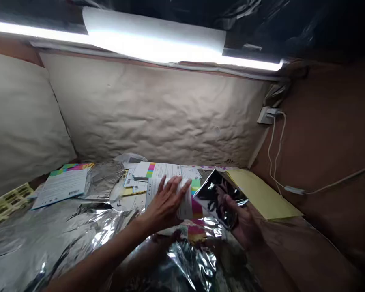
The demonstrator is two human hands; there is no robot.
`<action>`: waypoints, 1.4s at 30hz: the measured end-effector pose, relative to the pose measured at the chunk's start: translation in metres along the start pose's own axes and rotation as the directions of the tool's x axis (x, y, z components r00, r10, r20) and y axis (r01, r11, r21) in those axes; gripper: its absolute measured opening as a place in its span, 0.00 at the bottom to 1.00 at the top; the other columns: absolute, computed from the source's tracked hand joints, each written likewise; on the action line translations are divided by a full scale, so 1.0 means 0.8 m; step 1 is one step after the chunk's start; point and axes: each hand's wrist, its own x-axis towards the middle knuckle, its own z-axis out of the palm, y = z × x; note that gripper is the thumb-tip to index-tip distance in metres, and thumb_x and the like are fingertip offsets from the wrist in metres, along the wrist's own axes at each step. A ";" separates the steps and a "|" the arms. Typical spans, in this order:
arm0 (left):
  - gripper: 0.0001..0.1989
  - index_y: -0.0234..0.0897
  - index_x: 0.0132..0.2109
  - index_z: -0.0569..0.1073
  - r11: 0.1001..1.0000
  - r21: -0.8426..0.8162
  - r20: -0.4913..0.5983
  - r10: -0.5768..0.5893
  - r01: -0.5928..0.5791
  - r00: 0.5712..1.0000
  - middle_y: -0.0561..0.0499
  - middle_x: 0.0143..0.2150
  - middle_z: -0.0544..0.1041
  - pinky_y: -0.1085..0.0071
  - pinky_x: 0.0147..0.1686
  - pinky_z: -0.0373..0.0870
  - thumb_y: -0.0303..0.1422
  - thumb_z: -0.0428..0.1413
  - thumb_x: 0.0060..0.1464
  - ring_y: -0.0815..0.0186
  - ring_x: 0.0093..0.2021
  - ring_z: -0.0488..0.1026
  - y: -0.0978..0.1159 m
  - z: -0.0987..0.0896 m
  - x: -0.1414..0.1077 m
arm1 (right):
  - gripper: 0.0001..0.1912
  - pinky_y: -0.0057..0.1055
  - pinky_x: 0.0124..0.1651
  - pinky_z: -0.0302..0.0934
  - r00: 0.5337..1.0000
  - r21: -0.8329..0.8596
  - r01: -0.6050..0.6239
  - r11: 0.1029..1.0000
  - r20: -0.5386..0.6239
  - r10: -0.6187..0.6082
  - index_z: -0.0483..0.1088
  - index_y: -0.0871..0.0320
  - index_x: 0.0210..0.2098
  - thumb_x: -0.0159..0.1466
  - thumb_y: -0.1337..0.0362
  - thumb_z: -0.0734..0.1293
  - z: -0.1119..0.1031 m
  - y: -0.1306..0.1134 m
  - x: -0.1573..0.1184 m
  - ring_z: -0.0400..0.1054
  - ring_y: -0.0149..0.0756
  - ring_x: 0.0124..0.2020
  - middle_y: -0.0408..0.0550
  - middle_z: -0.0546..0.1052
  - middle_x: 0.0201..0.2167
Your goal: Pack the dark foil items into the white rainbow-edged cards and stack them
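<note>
My left hand lies with fingers spread on a printed white leaflet that has a colored stripe along one side. It grips nothing. My right hand holds a folded sheet of mirror-like black and silver foil up by its lower edge. A crumpled sheet of silver foil spreads under both forearms, across the near part of the surface. More papers lie beyond my left fingertips, partly overlapping.
A yellow paper envelope lies to the right. A white-and-blue booklet and a round piece of crinkled foil lie to the left. Beige padded walls surround the surface. A wall socket feeds white cables. A light strip runs overhead.
</note>
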 end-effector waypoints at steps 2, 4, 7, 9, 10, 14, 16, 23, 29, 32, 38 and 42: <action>0.55 0.34 0.71 0.46 0.998 0.029 -0.021 -0.046 0.047 0.999 0.32 0.66 0.55 0.45 0.66 0.34 0.46 0.63 0.43 0.44 0.68 0.49 -0.008 -0.001 0.000 | 0.24 0.33 0.38 0.75 0.996 -0.035 0.074 0.997 -0.049 -0.075 0.75 0.55 0.45 0.49 0.66 0.79 0.001 0.000 0.007 0.78 0.38 0.34 0.43 0.82 0.38; 0.53 0.35 0.71 0.47 0.996 0.054 -0.034 -0.065 0.067 0.997 0.32 0.67 0.54 0.45 0.66 0.34 0.45 0.62 0.44 0.43 0.69 0.48 -0.013 -0.001 0.001 | 0.23 0.36 0.39 0.75 0.994 -0.099 0.098 0.990 -0.033 -0.101 0.75 0.55 0.46 0.50 0.64 0.78 0.002 0.002 0.011 0.78 0.41 0.36 0.43 0.82 0.39; 0.50 0.36 0.71 0.48 0.995 0.089 -0.036 -0.042 0.045 0.998 0.31 0.68 0.53 0.44 0.66 0.32 0.44 0.62 0.47 0.43 0.69 0.46 -0.016 -0.003 0.001 | 0.20 0.36 0.39 0.73 0.994 -0.251 0.055 0.967 0.105 -0.029 0.76 0.57 0.44 0.52 0.59 0.77 0.000 0.004 0.009 0.77 0.45 0.39 0.47 0.82 0.39; 0.50 0.38 0.72 0.47 0.995 0.102 -0.011 -0.004 0.006 1.000 0.32 0.68 0.53 0.44 0.66 0.30 0.43 0.62 0.48 0.43 0.70 0.44 -0.015 -0.005 0.001 | 0.19 0.35 0.39 0.72 0.979 -0.328 -0.011 0.944 0.189 0.077 0.77 0.57 0.44 0.54 0.57 0.77 -0.002 0.004 0.005 0.77 0.45 0.40 0.48 0.82 0.39; 0.50 0.38 0.72 0.46 0.994 0.104 0.005 0.017 -0.017 1.000 0.32 0.68 0.52 0.44 0.66 0.29 0.43 0.62 0.48 0.43 0.70 0.44 -0.014 -0.006 0.001 | 0.20 0.36 0.39 0.71 0.969 -0.351 -0.041 0.936 0.216 0.123 0.76 0.57 0.44 0.54 0.56 0.76 -0.003 0.004 0.004 0.76 0.45 0.39 0.49 0.82 0.38; 0.52 0.40 0.72 0.42 0.988 0.102 0.075 0.113 -0.120 0.991 0.34 0.70 0.49 0.44 0.66 0.28 0.42 0.63 0.48 0.44 0.71 0.40 -0.006 -0.008 -0.001 | 0.21 0.34 0.34 0.68 0.950 -0.442 -0.032 0.896 0.265 0.165 0.76 0.59 0.40 0.53 0.53 0.76 -0.005 0.010 0.000 0.74 0.40 0.31 0.48 0.81 0.31; 0.52 0.42 0.72 0.41 0.982 0.104 0.094 0.149 -0.159 0.984 0.35 0.71 0.48 0.45 0.66 0.28 0.40 0.63 0.48 0.46 0.71 0.40 0.000 -0.007 -0.003 | 0.20 0.31 0.33 0.66 0.945 -0.482 0.032 0.876 0.299 0.130 0.76 0.60 0.38 0.53 0.52 0.76 -0.006 0.015 0.002 0.72 0.37 0.29 0.46 0.79 0.29; 0.51 0.40 0.72 0.44 0.988 0.152 0.034 0.027 -0.032 0.999 0.32 0.69 0.51 0.43 0.66 0.30 0.43 0.63 0.49 0.43 0.70 0.43 -0.001 0.002 -0.005 | 0.21 0.32 0.34 0.66 0.981 -0.651 0.113 0.751 0.193 0.020 0.78 0.61 0.36 0.51 0.51 0.77 -0.020 0.001 0.021 0.73 0.37 0.29 0.46 0.79 0.26; 0.55 0.42 0.72 0.42 0.987 0.121 0.069 0.101 -0.109 0.992 0.33 0.70 0.50 0.43 0.65 0.30 0.42 0.65 0.46 0.43 0.71 0.43 0.019 0.000 -0.007 | 0.22 0.37 0.41 0.68 0.911 -0.553 -0.016 0.833 0.336 0.240 0.79 0.61 0.38 0.52 0.50 0.75 -0.001 0.021 -0.002 0.74 0.36 0.29 0.48 0.80 0.30; 0.56 0.42 0.72 0.42 0.983 0.093 0.081 0.150 -0.158 0.985 0.33 0.70 0.50 0.43 0.66 0.30 0.41 0.65 0.44 0.43 0.70 0.43 0.032 -0.003 -0.008 | 0.16 0.33 0.44 0.66 0.809 -0.398 -0.205 0.894 0.445 0.384 0.78 0.61 0.38 0.57 0.56 0.74 0.006 0.026 -0.015 0.74 0.35 0.33 0.48 0.80 0.31; 0.52 0.44 0.72 0.42 0.981 0.127 0.040 0.146 -0.150 0.989 0.33 0.70 0.50 0.43 0.65 0.30 0.36 0.63 0.48 0.44 0.71 0.43 0.033 -0.005 -0.007 | 0.21 0.37 0.52 0.62 0.682 -0.276 -0.289 0.917 0.613 0.399 0.76 0.60 0.44 0.63 0.49 0.67 0.000 0.019 -0.017 0.73 0.41 0.43 0.53 0.80 0.39; 0.52 0.45 0.72 0.42 0.972 0.136 0.054 0.186 -0.192 0.981 0.34 0.70 0.51 0.43 0.65 0.31 0.39 0.64 0.48 0.44 0.70 0.44 0.033 -0.002 -0.010 | 0.23 0.37 0.52 0.62 0.689 -0.473 -0.087 0.877 0.607 0.396 0.74 0.59 0.49 0.58 0.53 0.73 0.001 0.029 -0.021 0.72 0.42 0.45 0.49 0.79 0.41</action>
